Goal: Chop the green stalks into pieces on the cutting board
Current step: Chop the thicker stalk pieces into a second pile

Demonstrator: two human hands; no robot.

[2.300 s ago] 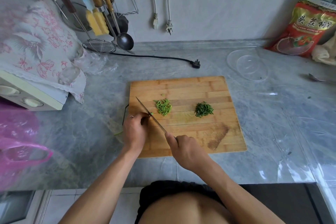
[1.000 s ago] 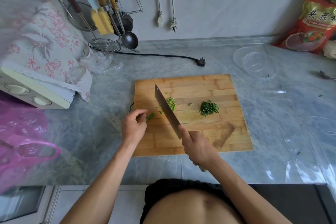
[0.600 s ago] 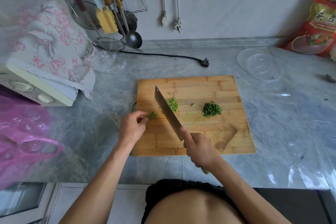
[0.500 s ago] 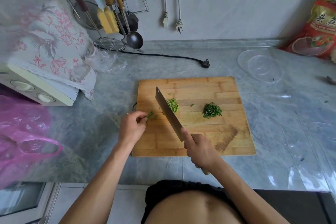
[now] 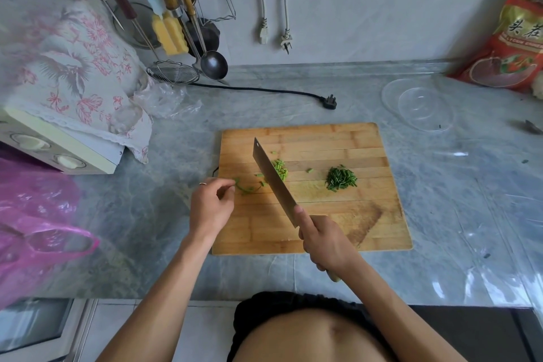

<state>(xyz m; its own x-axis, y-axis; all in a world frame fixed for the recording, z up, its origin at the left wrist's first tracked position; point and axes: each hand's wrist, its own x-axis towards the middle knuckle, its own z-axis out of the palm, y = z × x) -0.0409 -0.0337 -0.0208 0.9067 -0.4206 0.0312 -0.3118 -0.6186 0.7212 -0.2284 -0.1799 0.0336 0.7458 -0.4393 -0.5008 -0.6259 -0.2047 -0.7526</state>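
The left hand [image 5: 210, 209] pinches the last thin green stalks [image 5: 246, 188] at its fingertips, laying them on the cutting board [image 5: 317, 232]. Just right of them the cleaver [image 5: 273, 181] hangs tilted, its handle gripped by the right hand [image 5: 326, 239]. Beyond it sit chopped pieces [image 5: 280, 169]. Next, I'd guess: steady the scraps, then chop.

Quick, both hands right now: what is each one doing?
Left hand: fingertips pinch the end of a thin green stalk scrap on the wooden cutting board.
Right hand: closed round the handle of the steel cleaver.
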